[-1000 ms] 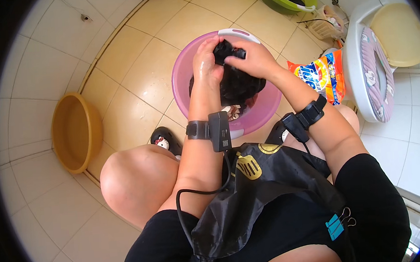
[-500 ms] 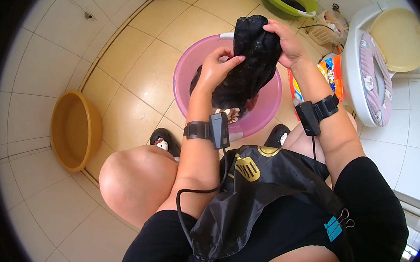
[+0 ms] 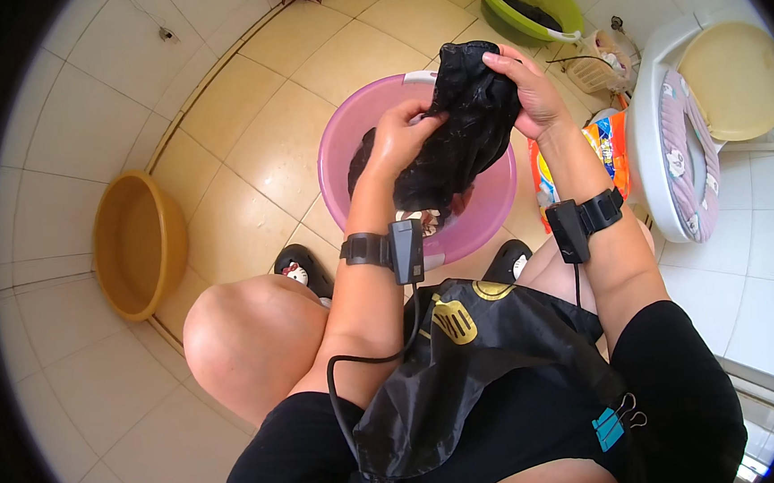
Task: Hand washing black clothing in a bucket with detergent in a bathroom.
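A wet-looking black garment is held up over the pink basin, its lower part hanging down into it. My right hand grips the upper right edge, with the thumb on top and the cloth folded in the fingers. At the garment's left edge, my left hand pinches the cloth between thumb and fingers. Below the cloth, a patterned light-and-brown fabric shows in the basin. More dark cloth lies along the basin's left side; the garment covers much of the inside.
A tan basin leans at the left wall. A green basin with dark cloth stands at the far right. Nearer are a plastic basket, an orange-and-blue bag and a toilet with a padded seat cover. My shoes flank the pink basin.
The garment's top has dropped slightly and its folds have shifted. My left thumb has curled inward at the cloth's edge; my right hand keeps its hold.
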Demonstrator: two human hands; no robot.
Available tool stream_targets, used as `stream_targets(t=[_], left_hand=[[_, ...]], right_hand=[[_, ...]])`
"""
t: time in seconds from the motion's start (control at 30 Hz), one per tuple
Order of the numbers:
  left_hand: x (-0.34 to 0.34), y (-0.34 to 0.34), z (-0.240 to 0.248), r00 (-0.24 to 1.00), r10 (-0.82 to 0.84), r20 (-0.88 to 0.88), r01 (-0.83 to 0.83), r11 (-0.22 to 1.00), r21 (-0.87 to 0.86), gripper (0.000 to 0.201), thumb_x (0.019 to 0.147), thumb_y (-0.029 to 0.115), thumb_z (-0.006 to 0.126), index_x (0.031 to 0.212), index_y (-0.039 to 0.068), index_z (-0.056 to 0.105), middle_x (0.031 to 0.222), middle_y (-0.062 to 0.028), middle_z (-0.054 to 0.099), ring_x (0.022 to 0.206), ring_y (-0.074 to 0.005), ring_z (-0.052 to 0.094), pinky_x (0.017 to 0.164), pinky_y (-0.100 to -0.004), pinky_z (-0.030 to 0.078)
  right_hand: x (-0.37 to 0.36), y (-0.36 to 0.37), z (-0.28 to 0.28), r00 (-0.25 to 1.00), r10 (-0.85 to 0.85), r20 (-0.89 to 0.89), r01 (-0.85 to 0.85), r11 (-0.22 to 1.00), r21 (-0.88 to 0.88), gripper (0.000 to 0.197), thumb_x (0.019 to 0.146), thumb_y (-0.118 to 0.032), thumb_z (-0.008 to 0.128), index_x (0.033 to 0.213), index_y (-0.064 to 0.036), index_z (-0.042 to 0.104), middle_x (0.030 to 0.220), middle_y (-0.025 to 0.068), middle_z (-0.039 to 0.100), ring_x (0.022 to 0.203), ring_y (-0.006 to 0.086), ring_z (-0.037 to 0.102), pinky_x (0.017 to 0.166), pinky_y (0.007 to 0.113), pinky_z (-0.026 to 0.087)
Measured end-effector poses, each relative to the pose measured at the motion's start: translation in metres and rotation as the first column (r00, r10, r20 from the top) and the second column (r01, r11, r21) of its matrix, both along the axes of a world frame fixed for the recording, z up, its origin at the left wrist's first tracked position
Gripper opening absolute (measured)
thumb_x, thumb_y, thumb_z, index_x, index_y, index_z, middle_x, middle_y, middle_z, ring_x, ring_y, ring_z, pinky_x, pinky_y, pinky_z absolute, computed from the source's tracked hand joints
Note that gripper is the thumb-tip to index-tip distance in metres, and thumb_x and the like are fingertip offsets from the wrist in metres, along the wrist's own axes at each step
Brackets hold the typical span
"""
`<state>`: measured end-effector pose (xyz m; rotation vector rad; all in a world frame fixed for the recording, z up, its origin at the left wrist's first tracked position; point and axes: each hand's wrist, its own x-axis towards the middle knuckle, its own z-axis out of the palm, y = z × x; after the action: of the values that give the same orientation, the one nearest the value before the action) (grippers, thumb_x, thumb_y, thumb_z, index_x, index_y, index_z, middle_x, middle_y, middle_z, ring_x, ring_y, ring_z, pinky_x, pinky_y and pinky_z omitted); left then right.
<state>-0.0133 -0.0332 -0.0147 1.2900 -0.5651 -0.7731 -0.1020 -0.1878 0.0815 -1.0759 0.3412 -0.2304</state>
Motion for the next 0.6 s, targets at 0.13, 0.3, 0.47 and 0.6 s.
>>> stream_targets(t=[0.13,0.3,0.47,0.6], left_hand=[[0.007,0.009,0.016,0.971,0.015,-0.239,-0.050,0.989,-0.142,0.015,0.078,0.015,0.065,0.084,0.002,0.064,0.077,-0.0014,0.061,0.074,-0.0080,0.055,0.069,-0.0215,0.042],[-0.006,-0.013,0.024,0.659,-0.053,-0.750,-0.462,0.758,-0.460,0.019,0.087,0.015,0.053,0.093,-0.001,0.058,0.092,-0.0127,0.062,0.082,-0.0199,0.060,0.079,-0.0316,0.047],[-0.008,0.002,-0.055,0.327,0.020,-0.945,-0.471,0.870,-0.145,0.024,0.089,0.027,0.047,0.089,0.005,0.054,0.078,-0.0096,0.058,0.075,-0.0242,0.057,0.071,-0.0371,0.048],[-0.052,-0.048,-0.016,0.305,0.281,-0.910,-0.516,0.852,0.091,0.020,0.089,0.025,0.045,0.089,0.008,0.056,0.084,-0.0072,0.058,0.078,-0.0208,0.056,0.070,-0.0364,0.049]], right_hand=[[0.005,-0.012,-0.013,0.980,-0.156,-0.120,0.153,0.988,-0.037,0.012,0.077,-0.012,0.063,0.085,-0.0058,0.056,0.081,0.0036,0.061,0.075,0.0125,0.059,0.071,0.025,0.047],[0.002,-0.007,-0.058,0.928,-0.362,-0.084,0.175,0.625,-0.761,0.015,0.070,-0.008,0.061,0.083,-0.0062,0.054,0.075,0.0042,0.057,0.068,0.0135,0.053,0.063,0.028,0.043],[-0.004,0.112,-0.052,0.993,0.016,0.121,0.115,0.215,-0.970,0.016,0.073,-0.010,0.058,0.086,-0.0046,0.051,0.079,0.0143,0.057,0.074,0.0292,0.059,0.067,0.034,0.046],[0.002,0.052,-0.079,0.959,-0.281,-0.043,0.050,0.317,-0.947,0.017,0.077,-0.022,0.058,0.077,-0.0053,0.059,0.082,0.0163,0.060,0.070,0.0319,0.058,0.062,0.037,0.046]])
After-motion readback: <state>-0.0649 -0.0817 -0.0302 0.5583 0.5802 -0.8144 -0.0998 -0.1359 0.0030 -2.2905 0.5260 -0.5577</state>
